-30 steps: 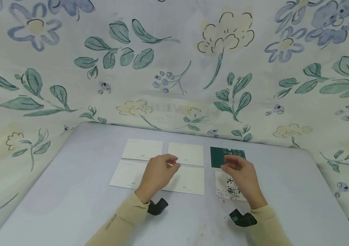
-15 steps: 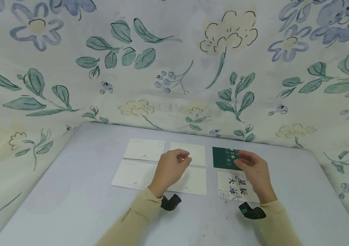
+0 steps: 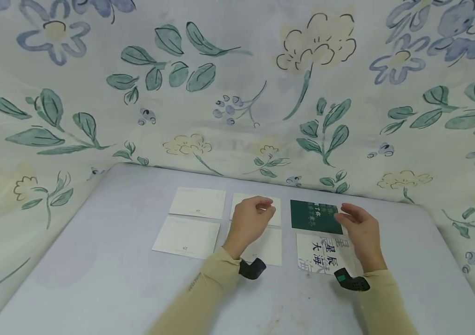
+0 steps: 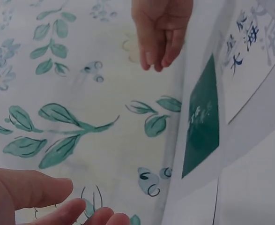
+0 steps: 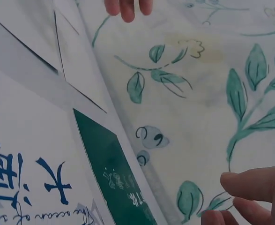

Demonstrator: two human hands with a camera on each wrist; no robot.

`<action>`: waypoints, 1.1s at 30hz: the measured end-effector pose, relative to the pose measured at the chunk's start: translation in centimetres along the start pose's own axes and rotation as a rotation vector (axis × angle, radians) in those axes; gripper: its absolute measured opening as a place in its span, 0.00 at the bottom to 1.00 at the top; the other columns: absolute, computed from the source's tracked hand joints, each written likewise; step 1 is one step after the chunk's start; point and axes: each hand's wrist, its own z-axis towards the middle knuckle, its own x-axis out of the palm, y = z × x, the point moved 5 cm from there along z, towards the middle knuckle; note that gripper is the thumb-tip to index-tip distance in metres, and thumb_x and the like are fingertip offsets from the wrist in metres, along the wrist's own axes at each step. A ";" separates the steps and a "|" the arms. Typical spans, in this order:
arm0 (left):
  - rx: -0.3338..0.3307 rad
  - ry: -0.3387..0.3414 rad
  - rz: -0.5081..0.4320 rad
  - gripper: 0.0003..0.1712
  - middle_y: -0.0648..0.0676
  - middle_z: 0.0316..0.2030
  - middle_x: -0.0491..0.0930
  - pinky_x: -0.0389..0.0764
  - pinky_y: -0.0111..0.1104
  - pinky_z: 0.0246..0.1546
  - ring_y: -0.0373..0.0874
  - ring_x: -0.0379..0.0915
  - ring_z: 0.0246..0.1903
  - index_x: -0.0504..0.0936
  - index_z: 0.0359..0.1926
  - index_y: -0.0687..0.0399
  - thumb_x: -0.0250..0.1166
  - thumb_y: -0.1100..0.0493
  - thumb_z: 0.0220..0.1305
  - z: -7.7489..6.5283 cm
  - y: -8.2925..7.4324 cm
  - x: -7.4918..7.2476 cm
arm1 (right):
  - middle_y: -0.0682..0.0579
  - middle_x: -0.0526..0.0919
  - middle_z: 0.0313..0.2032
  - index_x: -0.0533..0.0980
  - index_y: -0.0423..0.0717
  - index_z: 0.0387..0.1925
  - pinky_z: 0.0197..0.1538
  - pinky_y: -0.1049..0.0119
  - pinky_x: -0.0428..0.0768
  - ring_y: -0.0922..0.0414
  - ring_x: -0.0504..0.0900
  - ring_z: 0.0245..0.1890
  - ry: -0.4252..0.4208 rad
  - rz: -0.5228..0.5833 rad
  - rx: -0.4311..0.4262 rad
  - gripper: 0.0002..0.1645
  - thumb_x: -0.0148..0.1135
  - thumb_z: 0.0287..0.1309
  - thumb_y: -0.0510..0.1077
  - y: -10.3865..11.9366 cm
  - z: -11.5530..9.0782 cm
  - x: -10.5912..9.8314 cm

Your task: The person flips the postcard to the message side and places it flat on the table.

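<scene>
My left hand [image 3: 249, 225] hovers over the two middle white cards, its fingers loosely bent and holding nothing. Parts of the far middle card [image 3: 274, 214] and the near middle card [image 3: 270, 246] are hidden beneath it. To the right, my right hand [image 3: 362, 236] hangs by the right edge of a dark green card [image 3: 314, 217] with pale lettering, its thumb and fingers apart. Below that lies a white card with dark brush-style characters [image 3: 319, 253], partly covered by the right hand and wrist. In the right wrist view the right hand's fingers [image 5: 254, 185] pinch nothing.
Two more white cards, one far [image 3: 197, 203] and one near [image 3: 186, 236], lie at the left in line with the others. Everything rests on a pale table [image 3: 95, 260], backed by a floral cloth [image 3: 237, 93]. Black wrist devices sit at both cuffs.
Both hands have moved to the right above the cards. The green card and the left white cards are less covered now. The cards themselves stay in their places, and the view has shifted slightly.
</scene>
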 end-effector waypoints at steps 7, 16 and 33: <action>-0.023 -0.006 -0.050 0.13 0.48 0.38 0.82 0.77 0.33 0.37 0.41 0.77 0.39 0.83 0.45 0.53 0.62 0.55 0.61 0.7 0.1 1.7 | 0.57 0.74 0.56 0.70 0.60 0.59 0.57 0.59 0.71 0.59 0.74 0.52 -0.050 0.023 0.080 0.29 0.60 0.55 0.59 -0.2 0.2 -0.8; -0.024 0.026 -0.092 0.16 0.47 0.43 0.80 0.77 0.30 0.38 0.40 0.75 0.43 0.80 0.49 0.50 0.62 0.53 0.61 1.4 0.2 4.3 | 0.50 0.71 0.60 0.68 0.48 0.61 0.58 0.60 0.69 0.55 0.70 0.55 -0.030 0.041 0.167 0.28 0.57 0.61 0.51 4.4 -2.5 -1.9; -0.050 0.047 -0.052 0.22 0.55 0.52 0.76 0.75 0.40 0.47 0.47 0.72 0.52 0.76 0.57 0.53 0.60 0.54 0.62 1.9 -0.7 7.5 | 0.48 0.61 0.67 0.59 0.53 0.68 0.64 0.48 0.60 0.48 0.59 0.65 0.102 -0.078 0.196 0.36 0.51 0.62 0.60 1.5 -1.3 -0.4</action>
